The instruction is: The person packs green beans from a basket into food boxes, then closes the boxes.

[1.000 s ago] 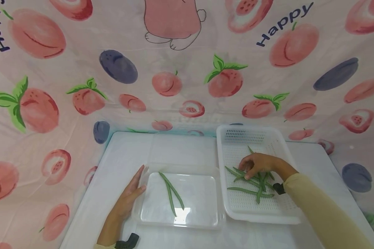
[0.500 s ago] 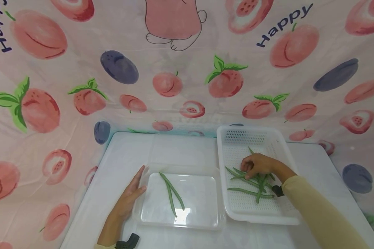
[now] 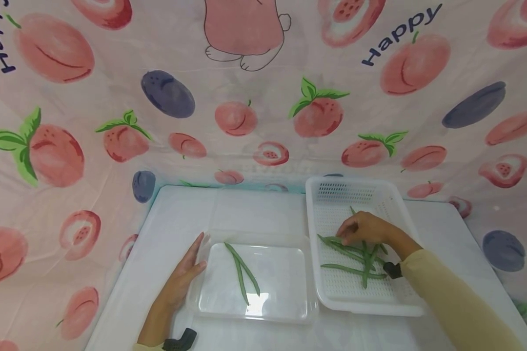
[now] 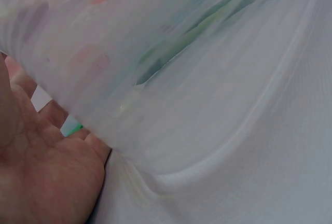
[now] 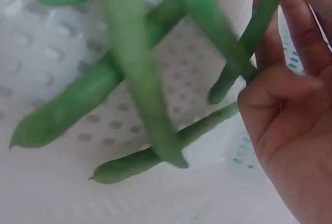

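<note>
Over the white perforated basket (image 3: 355,300), my right hand (image 3: 369,229) curls its fingers down among several green beans (image 3: 353,268). Its thumb and fingertips pinch one bean; in the right wrist view a bean (image 5: 259,27) runs across the fingers beside the bent thumb. Two green beans (image 3: 241,273) lie crossed at one end in the clear plastic box (image 3: 285,319). Against that box's left side rests my left hand (image 3: 182,278), its fingers straight along the outer wall and the thumb at the rim. Through the clear wall, the left wrist view shows the beans (image 4: 176,47) blurred.
Box and basket stand side by side on a white table (image 3: 254,209), nearly touching, with the basket on the right. A fruit-printed curtain (image 3: 263,87) hangs behind the table and along its sides. Dark wrist cameras (image 3: 181,340) sit at both cuffs.
My right hand has shifted slightly up within the basket, and the beans under its fingertips have moved a little. The left hand and the two beans in the box have stayed put.
</note>
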Motion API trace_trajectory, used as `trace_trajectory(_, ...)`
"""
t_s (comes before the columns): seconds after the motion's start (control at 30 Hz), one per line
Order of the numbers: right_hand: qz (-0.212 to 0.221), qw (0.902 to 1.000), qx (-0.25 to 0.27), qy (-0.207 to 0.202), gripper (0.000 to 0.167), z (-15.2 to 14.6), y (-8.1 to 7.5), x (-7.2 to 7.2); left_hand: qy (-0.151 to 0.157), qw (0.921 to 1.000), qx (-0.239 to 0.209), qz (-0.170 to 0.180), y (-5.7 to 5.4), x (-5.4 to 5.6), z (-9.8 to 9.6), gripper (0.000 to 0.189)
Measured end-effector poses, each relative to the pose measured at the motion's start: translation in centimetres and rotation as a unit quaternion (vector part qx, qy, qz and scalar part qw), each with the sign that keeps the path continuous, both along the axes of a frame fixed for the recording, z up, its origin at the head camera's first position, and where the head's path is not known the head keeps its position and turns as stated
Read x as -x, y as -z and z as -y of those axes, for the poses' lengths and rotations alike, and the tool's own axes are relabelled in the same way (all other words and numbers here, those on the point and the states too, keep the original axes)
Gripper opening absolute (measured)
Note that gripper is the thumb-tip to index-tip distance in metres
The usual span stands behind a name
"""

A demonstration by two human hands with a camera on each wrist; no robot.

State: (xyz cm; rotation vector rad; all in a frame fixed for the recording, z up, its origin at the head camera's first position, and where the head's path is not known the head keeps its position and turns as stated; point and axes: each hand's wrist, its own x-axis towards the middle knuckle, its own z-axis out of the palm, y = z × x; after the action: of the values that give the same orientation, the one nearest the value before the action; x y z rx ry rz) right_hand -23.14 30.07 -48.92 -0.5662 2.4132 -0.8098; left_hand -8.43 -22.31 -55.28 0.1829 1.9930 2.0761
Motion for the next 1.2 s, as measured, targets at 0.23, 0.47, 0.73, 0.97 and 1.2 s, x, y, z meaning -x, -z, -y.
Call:
trace_trajectory(0.23,-0.018,0.9984,0.05,0.019,0.023,0.6,-1.6,-0.4,0.005,1.0,-0.006,0.003,0.1,0.1,0.1,0.071)
trace_trajectory(0.47,-0.011,0.9939,0.09,0.063,0.035,1.7,-2.9,-0.9,0.003,1.0,-0.003,-0.002,0.1,0.1,0.1,0.071)
trace_trajectory(0.73,0.036,0.9877,0.128,0.082,0.037,2.6,-4.2,-1.5,0.009,0.9999,0.003,-0.014,0.1,0.1,0.0,0.072)
trace_trajectory(0.97,0.094,0.9817,0.15,0.069,0.032,3.5,-5.2,-2.0,0.004,0.9999,0.002,-0.013,0.2,0.0,0.0,0.072)
trace_trajectory(1.2,0.128,0.975,0.162,0.081,0.04,4.7,-6.1,-2.9,-0.002,1.0,0.004,-0.003,0.2,0.0,0.0,0.072)
